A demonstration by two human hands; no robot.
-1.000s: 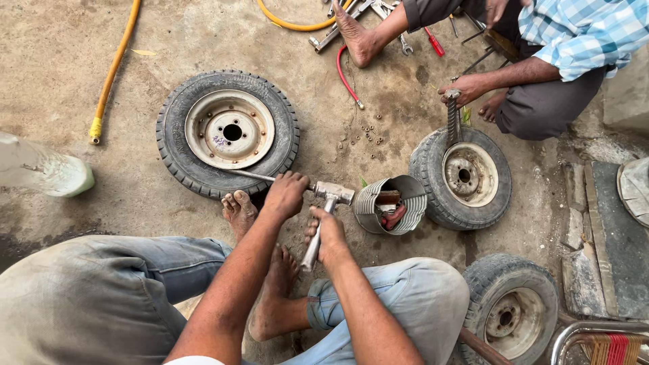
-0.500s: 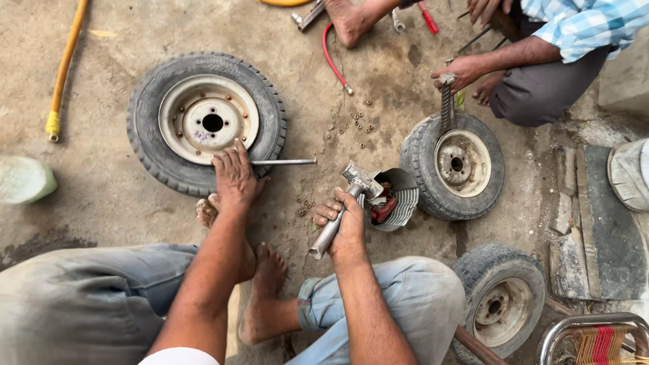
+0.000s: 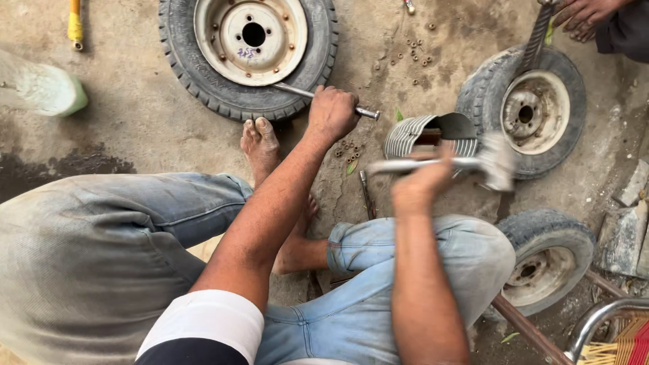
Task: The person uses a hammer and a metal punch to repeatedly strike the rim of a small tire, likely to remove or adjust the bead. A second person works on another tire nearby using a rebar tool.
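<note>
1. the left hand [image 3: 331, 111] has its fingers curled tight round a metal rod [image 3: 365, 112], whose far end rests on the tyre [image 3: 247, 40] at the top edge of the concrete floor [image 3: 135, 122].
2. the right hand [image 3: 422, 182] is fisted on a blurred hammer [image 3: 466, 164], raised level above a ribbed tin [image 3: 426, 135] near mid-floor.
3. a second wheel [image 3: 531, 111] lies to the right, another person's hand [image 3: 585, 13] at its top.

A single view is provided, taken from a head-worn camera directed steeply downward at close range. The wearer's forearms and bent knees are seen entering from the lower edge. The concrete floor [image 3: 155, 128] fills the frame; a second person's hand [image 3: 583, 12] is cropped at the upper right corner
</note>
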